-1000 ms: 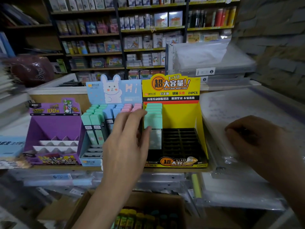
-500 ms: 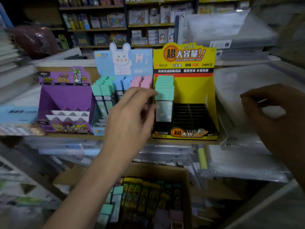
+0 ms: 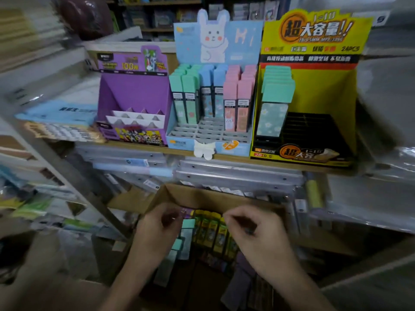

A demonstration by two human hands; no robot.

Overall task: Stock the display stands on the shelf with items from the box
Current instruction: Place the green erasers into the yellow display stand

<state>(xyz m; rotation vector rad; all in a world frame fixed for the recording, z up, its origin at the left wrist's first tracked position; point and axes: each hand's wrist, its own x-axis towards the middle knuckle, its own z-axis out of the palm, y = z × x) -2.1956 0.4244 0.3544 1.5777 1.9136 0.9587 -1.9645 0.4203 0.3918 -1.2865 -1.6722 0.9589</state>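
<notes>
Three display stands sit on the shelf [image 3: 226, 157]. The purple stand [image 3: 134, 90] on the left has bare slots. The blue bunny stand [image 3: 215, 41] holds green, blue and pink packs at its back. The yellow stand [image 3: 318, 88] has one column of teal packs [image 3: 277, 90] on its left side. Below the shelf is the cardboard box [image 3: 202, 196] with yellow packs [image 3: 211, 230] and teal packs [image 3: 187, 232]. My left hand [image 3: 157, 230] and my right hand [image 3: 256, 236] are both down in the box with curled fingers. Blur hides whether either one holds a pack.
Clear plastic folders [image 3: 235, 176] are stacked under the shelf board and piled at the right [image 3: 386, 104]. A slanted metal rack post [image 3: 67, 173] runs down the left. Blue and patterned packets [image 3: 60, 113] lie left of the purple stand.
My left hand has left the yellow stand and dropped into the box. My right hand has come down from the folders at the right into the box. The view has tilted downward.
</notes>
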